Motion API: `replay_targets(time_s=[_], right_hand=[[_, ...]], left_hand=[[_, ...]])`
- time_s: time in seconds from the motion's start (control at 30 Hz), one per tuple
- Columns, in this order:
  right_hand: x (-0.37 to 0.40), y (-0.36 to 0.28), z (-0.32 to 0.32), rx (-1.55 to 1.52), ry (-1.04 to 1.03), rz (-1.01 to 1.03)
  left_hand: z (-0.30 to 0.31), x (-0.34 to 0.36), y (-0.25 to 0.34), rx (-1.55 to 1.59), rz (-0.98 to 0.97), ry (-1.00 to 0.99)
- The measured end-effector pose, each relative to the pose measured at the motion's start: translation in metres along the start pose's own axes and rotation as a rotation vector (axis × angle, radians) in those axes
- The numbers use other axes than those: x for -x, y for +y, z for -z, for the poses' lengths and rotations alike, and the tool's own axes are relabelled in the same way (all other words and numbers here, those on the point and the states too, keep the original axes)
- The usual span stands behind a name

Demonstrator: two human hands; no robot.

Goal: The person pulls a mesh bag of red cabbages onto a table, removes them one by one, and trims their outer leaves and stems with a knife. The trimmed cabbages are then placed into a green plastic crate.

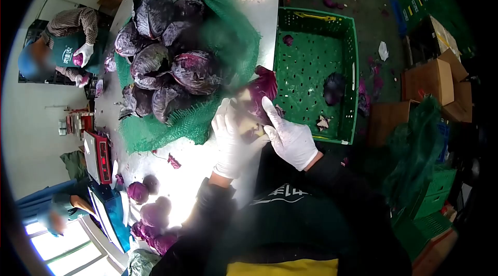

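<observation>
Both my gloved hands are at a red cabbage (pixel 262 89) close to the table's edge; a pale blur covers part of it. My left hand (pixel 228 138) grips its near left side, fingers bent against it. On the other side, my right hand (pixel 293 141) holds the cabbage between thumb and forefinger, with a loose purple outer leaf standing up beyond the fingers. To the left, several dark red cabbages (pixel 150 66) sit in an opened green mesh sack (pixel 236 43) on the metal table (pixel 267 1).
A green plastic crate (pixel 354 84) stands right of the table, with loose leaves inside. Trimmed cabbages (pixel 155 214) lie near a red scale (pixel 98 157). One co-worker (pixel 67 43) across the table holds a cabbage; another person (pixel 62 208) is at lower left. Cardboard boxes (pixel 428 81) stand at right.
</observation>
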State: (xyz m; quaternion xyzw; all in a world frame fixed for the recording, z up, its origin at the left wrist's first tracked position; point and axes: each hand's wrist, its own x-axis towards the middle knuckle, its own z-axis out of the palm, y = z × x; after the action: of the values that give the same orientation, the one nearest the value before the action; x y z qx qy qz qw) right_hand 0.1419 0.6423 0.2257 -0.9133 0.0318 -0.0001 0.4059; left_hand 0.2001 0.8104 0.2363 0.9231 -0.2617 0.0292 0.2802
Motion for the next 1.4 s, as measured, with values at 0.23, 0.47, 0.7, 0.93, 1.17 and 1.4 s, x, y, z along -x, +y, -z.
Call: replay_targets(time_s=[0.23, 0.47, 0.7, 0.93, 1.17, 1.4], right_hand=[[-0.016, 0.032, -0.021, 0.066, 0.283, 0.08], [-0.032, 0.022, -0.014, -0.108, 0.373, 0.074], [-0.058, 0.114, -0.024, -0.528, 0.364, -0.478], [-0.024, 0.021, -0.041, -0.385, 0.324, 0.142], [-0.021, 0.051, -0.036, -0.38, 0.08, 0.12], [-0.006, 0.017, -0.022, -0.009, 0.128, 0.041]], left_hand=[[-0.002, 0.001, 0.0, -0.023, 0.01, 0.023], [0.0, 0.006, 0.009, -0.02, 0.049, 0.037], [-0.002, 0.032, -0.014, 0.3, 0.343, 0.122], [0.026, 0.036, 0.007, 0.137, 0.387, -0.055], [0.013, 0.009, -0.032, 0.242, -0.001, -0.078], [0.007, 0.006, -0.012, 0.041, 0.055, -0.059]])
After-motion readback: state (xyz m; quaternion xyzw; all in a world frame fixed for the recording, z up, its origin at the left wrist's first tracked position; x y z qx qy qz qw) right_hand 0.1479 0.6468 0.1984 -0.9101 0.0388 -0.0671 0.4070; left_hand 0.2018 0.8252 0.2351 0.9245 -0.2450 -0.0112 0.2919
